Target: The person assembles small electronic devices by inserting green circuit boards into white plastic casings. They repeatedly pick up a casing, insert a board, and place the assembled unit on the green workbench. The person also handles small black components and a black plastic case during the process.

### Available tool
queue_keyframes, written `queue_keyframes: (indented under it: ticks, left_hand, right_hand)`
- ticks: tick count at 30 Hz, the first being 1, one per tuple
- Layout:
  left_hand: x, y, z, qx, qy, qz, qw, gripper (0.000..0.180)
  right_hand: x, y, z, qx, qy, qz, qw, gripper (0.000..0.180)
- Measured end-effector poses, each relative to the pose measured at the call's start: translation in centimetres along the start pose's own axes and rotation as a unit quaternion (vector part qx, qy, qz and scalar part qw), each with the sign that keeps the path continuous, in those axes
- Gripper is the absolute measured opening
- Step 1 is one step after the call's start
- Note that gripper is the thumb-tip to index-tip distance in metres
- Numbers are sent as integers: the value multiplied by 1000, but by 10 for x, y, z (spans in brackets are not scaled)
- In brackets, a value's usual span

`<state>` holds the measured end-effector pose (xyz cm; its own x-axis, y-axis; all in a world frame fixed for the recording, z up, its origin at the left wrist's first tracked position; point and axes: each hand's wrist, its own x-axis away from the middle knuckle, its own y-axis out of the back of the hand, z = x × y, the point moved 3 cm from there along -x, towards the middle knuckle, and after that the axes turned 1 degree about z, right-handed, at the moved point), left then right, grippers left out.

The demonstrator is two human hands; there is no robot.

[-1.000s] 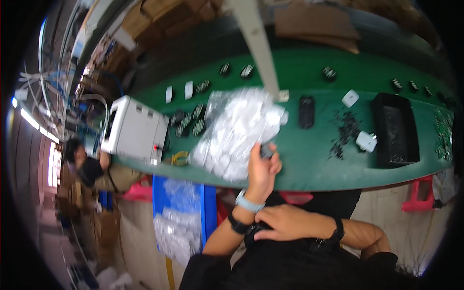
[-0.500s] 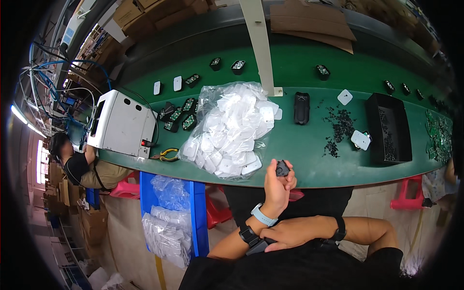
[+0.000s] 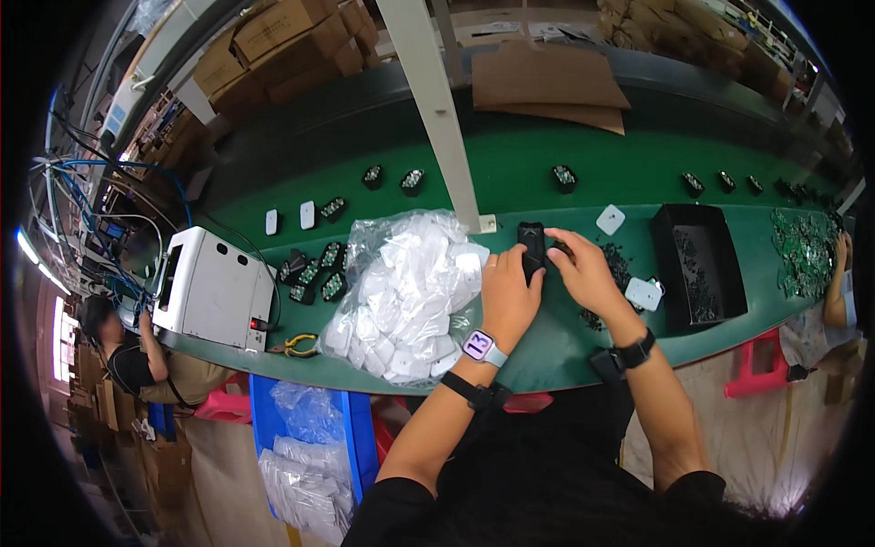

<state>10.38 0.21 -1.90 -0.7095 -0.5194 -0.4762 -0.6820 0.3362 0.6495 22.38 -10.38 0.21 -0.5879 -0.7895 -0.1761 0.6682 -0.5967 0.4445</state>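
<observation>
On the green table in front of me lies a black oblong case. My left hand is closed about its near end, thumb on one side and fingers on the other. Whether a small black device is also in that hand cannot be made out. My right hand is at the case's right edge, thumb and forefinger apart, holding nothing visible. Left of my hands is a clear plastic bag full of white plates. Small black parts lie scattered beyond my right hand, with a white plate beside them.
A black open box of small parts stands to the right, and green circuit boards are piled farther off. At left are a white machine, yellow-handled pliers and black housings with circuit boards. A post rises behind the bag.
My left hand, which held a small black device near the table edge, has moved forward to the black case. My right hand has left my left wrist and reached the case's right side.
</observation>
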Motion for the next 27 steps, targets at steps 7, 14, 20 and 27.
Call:
queue_keyframes:
  ticks: [7, 14, 20, 27]
  left_hand:
    - [8, -21, 0, 39, 125, 24, 991, 45]
    - [40, 34, 5, 105, 146, -38, 983, 43]
    - [91, 199, 31, 5, 231, -137, 963, 46]
    - [154, 277, 151, -160, 363, -273, 877, 51]
  right_hand:
    - [-45, -30, -48, 157, 58, -116, 979, 15]
    - [-16, -18, -6, 100, 72, -113, 986, 14]
    - [59, 8, 13, -5, 11, -22, 1000, 6]
    - [95, -19, 3, -77, -54, -24, 995, 7]
